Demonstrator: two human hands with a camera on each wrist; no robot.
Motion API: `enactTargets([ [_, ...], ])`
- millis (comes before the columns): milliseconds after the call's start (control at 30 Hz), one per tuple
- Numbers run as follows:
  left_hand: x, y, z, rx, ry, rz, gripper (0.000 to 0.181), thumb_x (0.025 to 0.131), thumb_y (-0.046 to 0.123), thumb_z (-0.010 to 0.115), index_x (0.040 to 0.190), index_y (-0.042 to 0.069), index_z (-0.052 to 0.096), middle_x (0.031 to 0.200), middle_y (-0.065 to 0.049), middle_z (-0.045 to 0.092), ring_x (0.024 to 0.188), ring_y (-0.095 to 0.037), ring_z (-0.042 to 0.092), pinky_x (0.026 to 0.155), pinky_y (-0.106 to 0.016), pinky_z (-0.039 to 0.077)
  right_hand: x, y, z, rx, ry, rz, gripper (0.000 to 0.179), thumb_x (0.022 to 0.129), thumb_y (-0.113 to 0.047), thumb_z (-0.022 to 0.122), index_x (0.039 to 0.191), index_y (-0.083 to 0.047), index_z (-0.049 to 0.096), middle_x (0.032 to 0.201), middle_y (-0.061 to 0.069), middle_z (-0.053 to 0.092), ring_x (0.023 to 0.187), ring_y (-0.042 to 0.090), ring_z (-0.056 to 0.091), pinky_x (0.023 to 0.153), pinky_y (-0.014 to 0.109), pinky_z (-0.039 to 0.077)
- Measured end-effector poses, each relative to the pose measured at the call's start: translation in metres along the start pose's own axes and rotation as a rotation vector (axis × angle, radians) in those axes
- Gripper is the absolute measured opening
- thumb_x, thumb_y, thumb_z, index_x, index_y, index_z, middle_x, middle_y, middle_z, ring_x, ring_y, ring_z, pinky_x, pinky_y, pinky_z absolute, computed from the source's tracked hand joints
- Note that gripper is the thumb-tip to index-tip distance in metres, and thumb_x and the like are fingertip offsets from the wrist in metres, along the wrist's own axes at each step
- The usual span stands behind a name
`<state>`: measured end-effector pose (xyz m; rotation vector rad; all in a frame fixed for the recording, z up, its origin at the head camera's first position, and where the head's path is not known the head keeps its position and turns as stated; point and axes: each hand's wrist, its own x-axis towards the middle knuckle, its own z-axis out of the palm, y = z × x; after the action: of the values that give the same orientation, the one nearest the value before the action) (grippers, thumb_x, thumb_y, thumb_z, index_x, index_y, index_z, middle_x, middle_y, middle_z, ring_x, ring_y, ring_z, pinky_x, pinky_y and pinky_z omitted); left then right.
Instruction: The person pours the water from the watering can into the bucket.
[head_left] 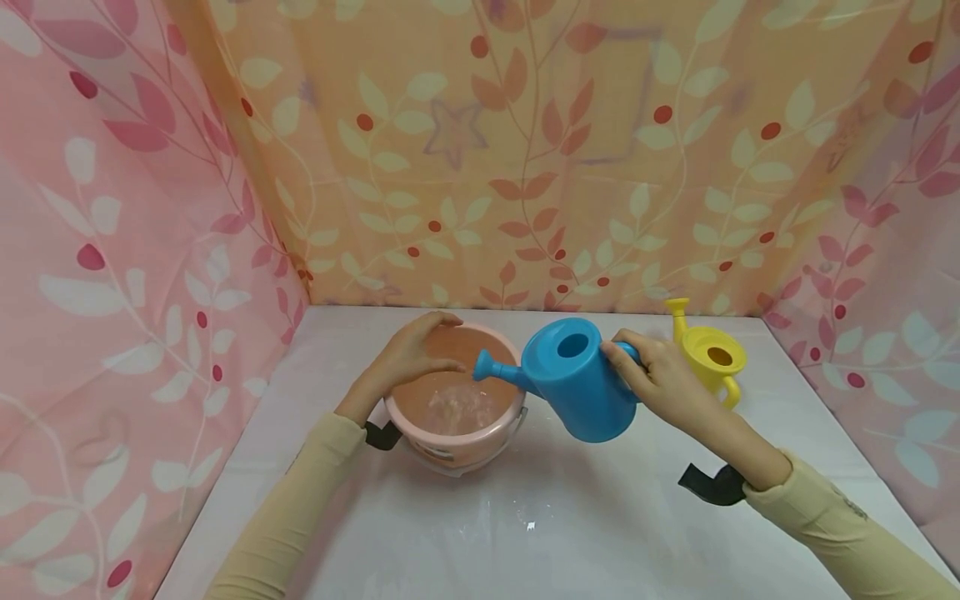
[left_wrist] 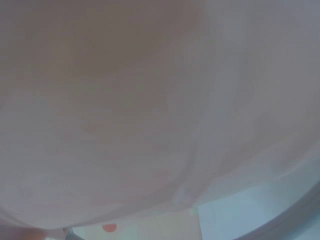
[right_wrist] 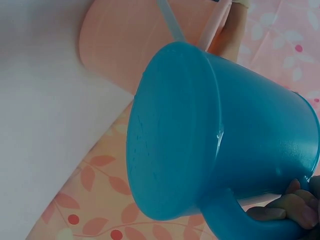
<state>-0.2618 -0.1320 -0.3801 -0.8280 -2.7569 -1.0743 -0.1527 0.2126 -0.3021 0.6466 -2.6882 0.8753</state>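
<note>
A pink bucket stands left of the middle of the table, with rippling water inside it. My left hand holds the bucket's far left rim, its thumb reaching over the opening; the bucket's wall fills the left wrist view, blurred. My right hand grips the handle of a blue watering can, raised off the table and tilted towards the bucket. The can's spout end hangs over the bucket's right part. In the right wrist view, curled fingers wrap the can's handle.
Behind my right hand, a yellow watering can stands at the table's back right. Small wet spots shine on the white tabletop. Patterned cloth hangs along the back and both sides.
</note>
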Motion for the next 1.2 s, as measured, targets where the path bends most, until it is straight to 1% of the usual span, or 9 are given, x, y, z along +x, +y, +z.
enactTargets([
  [133,-0.0001,-0.0007,0.0005,0.003,-0.001,-0.003,0.073,0.065,0.053,0.077,0.126,0.022,0.052,0.126,0.001,0.054,0.12,-0.02,0.048,0.102,-0.043,0.039,0.0001,-0.0002,0.0002,-0.002,-0.002,0.005,0.023,0.096,-0.025,0.05,0.087,-0.006,0.058,0.058,-0.003,0.046,0.061,0.017,0.054,0.064,0.044,0.056],
  [400,-0.001,0.0006,-0.0002,-0.009,-0.005,0.009,0.072,0.066,0.047,0.08,0.126,0.02,0.052,0.126,-0.001,0.054,0.12,-0.022,0.048,0.102,-0.044,0.039,-0.0003,0.0001,0.0007,-0.001,0.003,-0.001,0.022,0.096,-0.025,0.05,0.088,-0.006,0.058,0.059,-0.002,0.049,0.062,0.017,0.054,0.064,0.046,0.056],
  [567,-0.0009,0.0009,0.0,0.005,-0.006,0.004,0.072,0.066,0.05,0.078,0.126,0.02,0.052,0.126,-0.001,0.054,0.12,-0.021,0.048,0.102,-0.043,0.038,-0.0006,0.0001,0.0006,-0.006,0.005,-0.004,0.023,0.096,-0.025,0.05,0.087,-0.006,0.058,0.057,-0.003,0.045,0.062,0.017,0.054,0.064,0.044,0.056],
  [767,-0.0008,0.002,-0.0003,0.007,-0.001,-0.01,0.07,0.068,0.053,0.075,0.126,0.021,0.052,0.125,0.0,0.055,0.12,-0.02,0.049,0.102,-0.043,0.038,-0.0006,-0.0001,0.0006,-0.012,0.007,0.001,0.023,0.096,-0.026,0.05,0.088,-0.006,0.058,0.059,-0.002,0.048,0.062,0.017,0.054,0.064,0.045,0.056],
  [1067,-0.0015,0.0034,-0.0002,-0.004,0.004,-0.014,0.07,0.068,0.055,0.074,0.125,0.022,0.052,0.125,0.001,0.055,0.12,-0.02,0.049,0.102,-0.043,0.039,-0.0002,-0.0006,-0.0003,-0.021,0.011,-0.008,0.023,0.096,-0.025,0.05,0.085,-0.006,0.057,0.057,-0.003,0.043,0.059,0.016,0.051,0.061,0.037,0.054],
  [1200,-0.0017,0.0033,-0.0001,-0.006,0.005,-0.017,0.071,0.067,0.056,0.074,0.125,0.022,0.052,0.125,0.001,0.055,0.12,-0.019,0.048,0.102,-0.043,0.039,-0.0002,-0.0007,-0.0005,-0.022,0.012,-0.011,0.023,0.096,-0.025,0.05,0.085,-0.006,0.057,0.057,-0.003,0.043,0.059,0.015,0.051,0.061,0.036,0.054],
])
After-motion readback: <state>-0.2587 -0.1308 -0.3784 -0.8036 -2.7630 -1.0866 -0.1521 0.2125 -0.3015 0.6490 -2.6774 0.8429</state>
